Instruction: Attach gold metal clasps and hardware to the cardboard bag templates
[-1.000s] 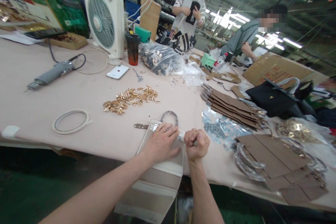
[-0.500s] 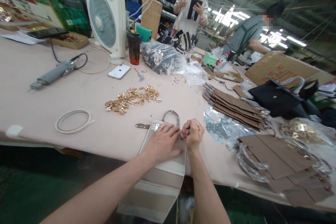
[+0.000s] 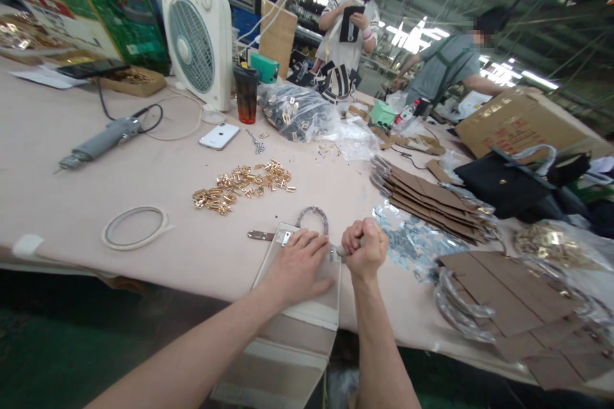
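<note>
My left hand [image 3: 298, 268] lies flat on an off-white bag panel [image 3: 320, 308], its fingers stretched out near the top edge. The panel's lower part hangs over the table edge. A wrapped loop handle [image 3: 313, 209] rises above the fingertips. To the left, a short strap [image 3: 260, 235] sticks out beside a small metal plate [image 3: 284, 238]. My right hand [image 3: 365, 248] is a closed fist just off the panel's right edge, gripping what looks like a light strap end [image 3: 340, 250]; most of it is hidden in the fingers.
Gold buckles [image 3: 244, 182] lie in a pile ahead, with a phone [image 3: 219, 136] beyond. On the left are a tape roll [image 3: 135, 228], an electric screwdriver [image 3: 100, 140] and a fan [image 3: 196, 38]. Metal plates [image 3: 415, 239] and brown bag pieces [image 3: 508, 297] lie right. Two people stand behind.
My right fist has moved a little right, away from the panel, uncovering the light piece and metal at its edge. My left hand stays flat in place.
</note>
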Demonstrator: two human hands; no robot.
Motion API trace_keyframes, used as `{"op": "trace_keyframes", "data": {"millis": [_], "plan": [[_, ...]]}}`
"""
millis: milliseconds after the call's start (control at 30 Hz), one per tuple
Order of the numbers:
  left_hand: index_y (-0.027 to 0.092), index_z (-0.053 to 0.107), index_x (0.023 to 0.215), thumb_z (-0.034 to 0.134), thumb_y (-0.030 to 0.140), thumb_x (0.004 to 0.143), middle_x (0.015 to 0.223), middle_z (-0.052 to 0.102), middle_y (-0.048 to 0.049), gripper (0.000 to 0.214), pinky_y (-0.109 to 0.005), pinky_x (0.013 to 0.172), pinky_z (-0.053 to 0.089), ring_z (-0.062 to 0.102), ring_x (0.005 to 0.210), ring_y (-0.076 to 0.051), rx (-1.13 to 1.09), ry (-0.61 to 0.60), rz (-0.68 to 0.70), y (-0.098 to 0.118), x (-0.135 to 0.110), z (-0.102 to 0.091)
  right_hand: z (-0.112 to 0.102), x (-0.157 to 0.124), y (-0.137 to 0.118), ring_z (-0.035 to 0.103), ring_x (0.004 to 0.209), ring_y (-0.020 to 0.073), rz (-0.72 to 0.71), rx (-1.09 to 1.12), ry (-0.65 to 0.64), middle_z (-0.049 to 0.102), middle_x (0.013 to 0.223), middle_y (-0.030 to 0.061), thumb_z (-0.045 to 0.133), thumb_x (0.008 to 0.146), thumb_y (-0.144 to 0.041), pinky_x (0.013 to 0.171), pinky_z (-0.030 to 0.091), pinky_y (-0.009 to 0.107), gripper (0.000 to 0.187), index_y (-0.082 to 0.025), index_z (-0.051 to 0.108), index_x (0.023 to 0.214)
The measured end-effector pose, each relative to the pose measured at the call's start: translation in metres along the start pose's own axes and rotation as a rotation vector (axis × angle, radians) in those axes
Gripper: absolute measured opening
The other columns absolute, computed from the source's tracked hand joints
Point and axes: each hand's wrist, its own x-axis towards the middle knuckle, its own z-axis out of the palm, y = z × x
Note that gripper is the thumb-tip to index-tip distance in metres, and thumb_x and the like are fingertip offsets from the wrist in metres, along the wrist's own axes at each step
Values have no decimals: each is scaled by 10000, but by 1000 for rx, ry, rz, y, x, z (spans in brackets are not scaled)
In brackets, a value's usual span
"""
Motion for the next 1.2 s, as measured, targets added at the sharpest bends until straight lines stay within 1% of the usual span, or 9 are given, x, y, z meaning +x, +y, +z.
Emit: {"op": "trace_keyframes", "data": {"millis": [100,233,333,433,567,700,867,1033,1200], "plan": [[203,539,1449,674,560,894,1518,570,-72,674,-485,1282,219,442,1433,-305,-7,-1,0,0,0,0,2,-1,-2,304,360,64,-68,-7,18,368,480,-92,553,984,-400,353,259,187,392,-217,475,647],[203,531,1439,697,553,881,1486,591,-88,680,-504,1286,232,448,1439,-309,-23,17,-8,1,1,2,0,-11,16,330,373,71,75,-100,-5,379,475,-90,588,966,-426,360,267,190,409,-216,474,634],[176,475,1474,732,466,873,1555,520,-120,715,-490,1262,308,434,1459,-302,-37,79,-3,1,-1,-2,-7,-12,23,320,369,69,105,28,45,376,479,-96,588,955,-439,361,263,184,391,-215,485,651],[181,499,1439,733,324,885,1575,490,-126,618,-480,1238,356,391,1489,-296,-42,185,-39,-2,-8,-14,-16,-5,13,286,358,57,146,206,111,374,484,-102,610,926,-437,359,252,177,362,-215,488,666],[234,620,1283,725,286,907,1427,624,-86,394,-532,1202,385,466,1410,-298,-74,245,-115,-11,-15,-27,-21,6,-12,278,368,52,130,313,176,380,503,-101,659,886,-434,367,287,181,362,-215,474,665],[245,675,1232,729,316,921,1305,699,-63,324,-526,1167,411,530,1332,-282,-114,228,-109,-18,-16,-24,-2,10,-23,258,363,50,139,305,78,366,505,-101,640,909,-444,359,267,178,361,-216,483,678],[259,738,1150,653,259,977,1237,737,-43,193,-494,1125,438,589,1253,-248,-145,232,-155,-20,-12,-20,24,8,-2,275,350,46,211,258,5,375,489,-101,647,915,-461,340,234,170,380,-212,494,671],[269,767,1114,698,268,958,1213,755,-23,171,-434,1046,491,633,1172,-227,-194,178,-170,-27,-8,-24,31,11,20,264,337,42,282,264,0,373,475,-108,671,892,-478,323,230,161,390,-208,503,666],[305,771,1137,707,348,960,1235,756,-4,193,-434,1051,481,627,1181,-227,-190,141,-158,-35,-8,-24,33,16,28,267,335,39,328,234,13,377,477,-112,676,881,-479,322,244,156,380,-207,508,677]]}}
